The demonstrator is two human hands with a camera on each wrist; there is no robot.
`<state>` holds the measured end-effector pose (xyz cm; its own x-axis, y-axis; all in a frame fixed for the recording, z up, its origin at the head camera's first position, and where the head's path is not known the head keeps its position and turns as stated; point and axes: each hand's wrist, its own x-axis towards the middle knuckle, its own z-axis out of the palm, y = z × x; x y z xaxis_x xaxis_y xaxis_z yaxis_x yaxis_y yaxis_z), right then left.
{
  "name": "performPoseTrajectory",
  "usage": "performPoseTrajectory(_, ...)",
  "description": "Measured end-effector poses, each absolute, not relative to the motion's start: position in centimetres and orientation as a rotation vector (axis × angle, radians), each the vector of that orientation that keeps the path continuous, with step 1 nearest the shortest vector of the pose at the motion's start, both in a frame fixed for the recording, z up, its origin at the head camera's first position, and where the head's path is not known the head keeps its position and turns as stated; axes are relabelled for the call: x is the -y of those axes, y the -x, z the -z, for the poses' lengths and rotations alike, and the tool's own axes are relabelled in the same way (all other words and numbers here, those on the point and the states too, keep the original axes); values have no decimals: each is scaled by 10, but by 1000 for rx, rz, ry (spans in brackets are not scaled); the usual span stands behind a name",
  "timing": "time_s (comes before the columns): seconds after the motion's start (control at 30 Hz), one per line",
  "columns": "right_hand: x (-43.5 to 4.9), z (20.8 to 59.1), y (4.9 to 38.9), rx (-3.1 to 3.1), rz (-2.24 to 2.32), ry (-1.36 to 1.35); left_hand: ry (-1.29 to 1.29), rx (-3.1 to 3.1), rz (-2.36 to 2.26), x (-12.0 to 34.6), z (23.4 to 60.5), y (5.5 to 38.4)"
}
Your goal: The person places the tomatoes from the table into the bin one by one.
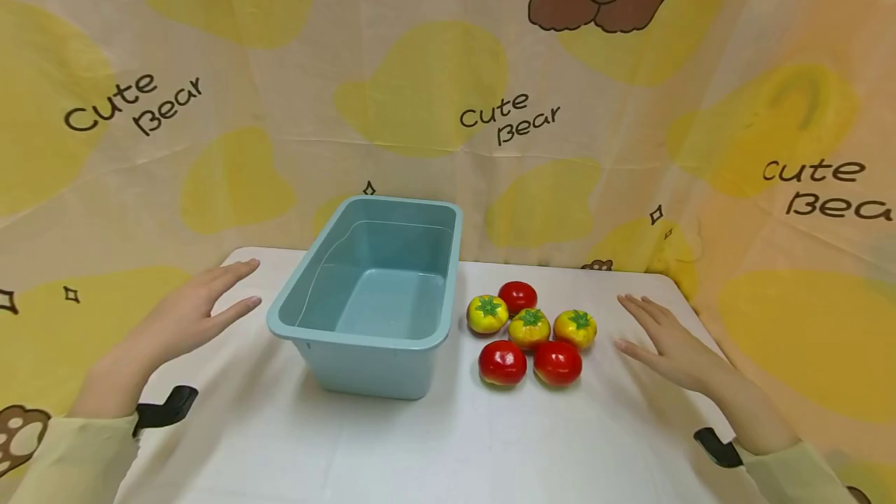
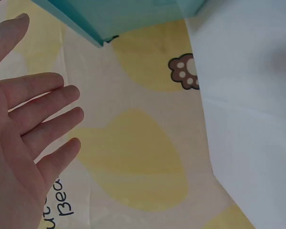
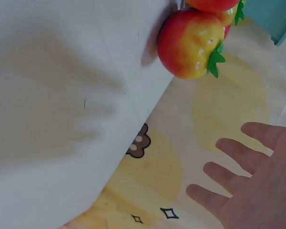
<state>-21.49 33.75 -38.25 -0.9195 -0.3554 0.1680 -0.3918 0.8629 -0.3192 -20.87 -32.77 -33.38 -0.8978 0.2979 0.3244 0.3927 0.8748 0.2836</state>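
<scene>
So both hands are free here, nothing in either one. The left hand [image 1: 189, 313] hovers on the left side of the white table [image 1: 448, 446], fingers stretched out and thumb apart, near the blue bin [image 1: 371, 372] but not touching it. The right hand [image 1: 665, 341] is over on the right, same relaxed deal, fingers extended and slightly spread in the right wrist view, just right of the fruit and not in contact with any of it.

The bin stands upright left of center, long side running near to far, and I can see right down to its floor. To its right there's a bunch of six shiny tomato-looking fruits: three showing yellow with green tops, [image 1: 530, 330] being the middle one, and three showing red, one at the far side [image 1: 518, 298] and two at the near side. They're packed tight; can't tell exactly which ones touch.

Stage-wise, I'd call this a hands-off moment, no grasp begun. For any pickup, I'd guess the right hand needs to come left and lower, then curl round one fruit. The rightmost yellow one [image 1: 575, 330] looks easiest, being closest. The tight bunch might make neighbors roll, so a careful pinch seems wise.
</scene>
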Motion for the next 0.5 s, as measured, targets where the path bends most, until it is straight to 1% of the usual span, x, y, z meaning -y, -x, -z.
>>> performPoseTrajectory(0.27,-331,387,219,2912,-560,-600,487,2731,591,319,322,194)
performPoseTrajectory(0.5,-325,396,226,2857,-576,-611,479,2691,545,314,316,183)
